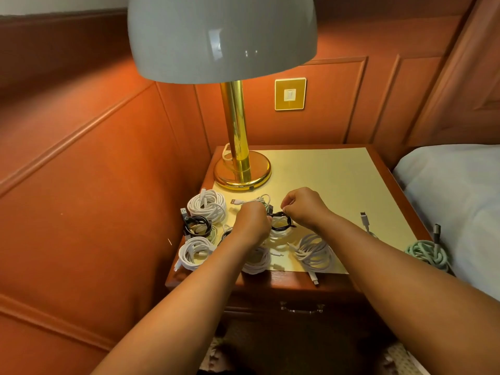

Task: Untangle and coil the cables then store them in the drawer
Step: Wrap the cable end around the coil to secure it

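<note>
Holding a small black cable (281, 221) between them, both hands work above the front middle of the bedside table (338, 180). The left hand (250, 221) has its fingers curled around one side of the black loop; the right hand (304, 207) pinches the other side with curled fingertips. Coiled white cables lie around them: one bundle (207, 204) at the left edge, another (193, 253) at the front left corner, another (315, 251) toward the front right. A dark coil (197, 226) sits between the two left bundles. A green cable (426, 253) lies coiled on the bed (454, 190) beside the table. The drawer (301, 307) below is closed. A gold lamp (238, 147) stands at the back left.
</note>
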`<state>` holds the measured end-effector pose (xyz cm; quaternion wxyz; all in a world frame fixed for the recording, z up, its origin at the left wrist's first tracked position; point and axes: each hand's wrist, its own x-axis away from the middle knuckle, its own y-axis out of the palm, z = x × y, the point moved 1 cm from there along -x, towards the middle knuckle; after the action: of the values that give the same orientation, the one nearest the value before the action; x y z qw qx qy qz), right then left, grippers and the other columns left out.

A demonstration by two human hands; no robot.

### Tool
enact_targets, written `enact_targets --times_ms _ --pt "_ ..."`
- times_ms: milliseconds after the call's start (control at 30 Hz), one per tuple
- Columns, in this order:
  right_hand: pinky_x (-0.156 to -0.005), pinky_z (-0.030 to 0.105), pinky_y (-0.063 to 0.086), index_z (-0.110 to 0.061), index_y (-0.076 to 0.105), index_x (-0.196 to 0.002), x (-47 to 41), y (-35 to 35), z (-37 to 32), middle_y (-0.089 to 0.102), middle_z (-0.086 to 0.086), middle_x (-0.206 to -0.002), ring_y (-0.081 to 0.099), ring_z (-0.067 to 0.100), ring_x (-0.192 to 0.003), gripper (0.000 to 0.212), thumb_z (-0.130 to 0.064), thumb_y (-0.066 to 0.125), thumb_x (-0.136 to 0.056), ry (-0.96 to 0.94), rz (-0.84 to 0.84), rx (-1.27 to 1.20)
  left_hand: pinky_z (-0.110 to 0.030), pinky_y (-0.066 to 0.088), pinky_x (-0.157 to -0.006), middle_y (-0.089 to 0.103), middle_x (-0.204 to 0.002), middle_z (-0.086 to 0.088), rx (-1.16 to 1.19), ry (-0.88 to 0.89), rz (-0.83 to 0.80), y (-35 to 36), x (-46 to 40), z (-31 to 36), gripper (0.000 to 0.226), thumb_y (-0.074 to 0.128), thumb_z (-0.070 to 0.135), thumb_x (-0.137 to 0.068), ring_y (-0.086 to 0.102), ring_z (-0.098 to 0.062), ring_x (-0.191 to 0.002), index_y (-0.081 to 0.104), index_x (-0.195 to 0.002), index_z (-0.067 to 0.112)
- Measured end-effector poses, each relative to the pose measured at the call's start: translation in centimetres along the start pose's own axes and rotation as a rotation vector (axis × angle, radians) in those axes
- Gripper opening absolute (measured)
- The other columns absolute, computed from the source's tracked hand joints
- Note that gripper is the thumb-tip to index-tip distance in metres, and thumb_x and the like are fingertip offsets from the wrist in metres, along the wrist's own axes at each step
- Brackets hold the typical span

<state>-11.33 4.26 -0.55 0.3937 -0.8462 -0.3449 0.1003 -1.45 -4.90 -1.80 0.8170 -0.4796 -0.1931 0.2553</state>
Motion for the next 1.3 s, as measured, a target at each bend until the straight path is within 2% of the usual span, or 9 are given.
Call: enact_targets --times_ms 133,300,400,467,533,700,1033,1200,1300 --pt "-0.07 0.025 0.04 -0.006 0.073 -0.097 0.8 -0.6 0.1 0.07 0.013 -0.102 0.06 0.023 -0.091 0.022 -0.003 0.053 -0.09 -0.008 0.038 0.007 -0.032 0.044 -0.072 0.068 -0.095 -0.018 0.009 0.004 0.025 -0.5 0.7 0.3 0.027 0.053 0.019 -0.097 0.061 -0.033 -0.092 0.07 -0.096 -0.002" --pt "-0.073 0.026 0.041 -0.005 0.072 -0.099 3.6 -1.9 0.1 0.069 0.014 -0.103 0.059 0.026 -0.094 0.025 -0.007 0.048 -0.092 -0.005 0.103 -0.023 -0.032 0.044 -0.084 0.068 -0.11 -0.014 0.159 -0.003 0.087 -2.1 3.1 1.8 0.025 0.051 0.016 -0.097 0.059 -0.03 -0.105 0.069 -0.108 0.003" --pt "-0.073 0.027 0.04 -0.006 0.07 -0.101 5.9 -3.1 0.2 0.068 0.013 -0.105 0.057 0.024 -0.091 0.023 -0.01 0.048 -0.093 -0.013 0.15 -0.046 -0.033 0.047 -0.088 0.07 -0.109 -0.011 0.316 -0.031 0.122 -3.2 5.0 2.9 0.025 0.052 0.017 -0.095 0.061 -0.027 -0.104 0.069 -0.109 0.005" --pt "-0.072 0.026 0.037 -0.006 0.069 -0.104 7.9 -3.9 0.2 0.068 0.012 -0.107 0.054 0.022 -0.09 0.024 -0.012 0.048 -0.094 -0.018 0.169 -0.053 -0.04 0.05 -0.092 0.07 -0.107 -0.012 0.43 -0.055 0.151 -3.9 6.7 3.6 0.025 0.053 0.018 -0.095 0.062 -0.028 -0.101 0.07 -0.109 0.004" --pt "-0.073 0.024 0.035 -0.006 0.069 -0.107 10.1 -4.8 0.1 0.067 0.011 -0.109 0.052 0.021 -0.09 0.025 -0.014 0.049 -0.095 -0.014 0.174 -0.048 -0.043 0.052 -0.09 0.07 -0.104 -0.013 0.511 -0.069 0.18 -4.8 8.6 4.1 0.024 0.054 0.017 -0.095 0.062 -0.029 -0.098 0.07 -0.106 0.003" --pt "-0.081 0.03 0.042 -0.005 0.07 -0.106 15.3 -6.4 0.0 0.068 0.015 -0.113 0.058 0.029 -0.103 0.025 -0.016 0.051 -0.094 -0.011 0.18 -0.088 -0.033 0.043 -0.071 0.064 -0.084 -0.01 0.58 -0.099 0.19 -6.4 13.6 4.9 0.02 0.053 0.019 -0.096 0.054 -0.025 -0.077 0.069 -0.094 0.007" --pt "-0.079 0.026 0.036 -0.005 0.067 -0.11 21.8 -6.1 -0.3 0.065 0.015 -0.117 0.049 0.02 -0.092 0.027 -0.018 0.048 -0.097 0.065 0.275 -0.156 -0.041 0.049 -0.078 0.068 -0.09 -0.018 0.629 -0.011 0.107 -7.3 18.1 4.4 0.026 0.053 0.017 -0.096 0.058 -0.026 -0.082 0.061 -0.071 0.018" --pt "-0.075 0.025 0.036 -0.004 0.069 -0.102 23.5 -5.5 -0.8 0.067 0.013 -0.116 0.052 0.021 -0.09 0.025 -0.018 0.049 -0.096 0.12 0.321 -0.214 -0.035 0.044 -0.072 0.064 -0.084 -0.012 0.715 0.02 0.028 -6.9 18.9 3.8 0.02 0.053 0.015 -0.096 0.055 -0.024 -0.076 0.063 -0.079 0.013" --pt "-0.069 0.028 0.038 -0.003 0.068 -0.09 23.9 -3.9 -0.3 0.067 0.012 -0.099 0.054 0.023 -0.084 0.026 -0.018 0.048 -0.095 0.167 0.286 -0.232 -0.032 0.044 -0.069 0.063 -0.083 -0.007 0.77 -0.005 0.0 -5.2 18.8 3.1 0.016 0.053 0.016 -0.097 0.055 -0.02 -0.074 0.065 -0.094 0.006"
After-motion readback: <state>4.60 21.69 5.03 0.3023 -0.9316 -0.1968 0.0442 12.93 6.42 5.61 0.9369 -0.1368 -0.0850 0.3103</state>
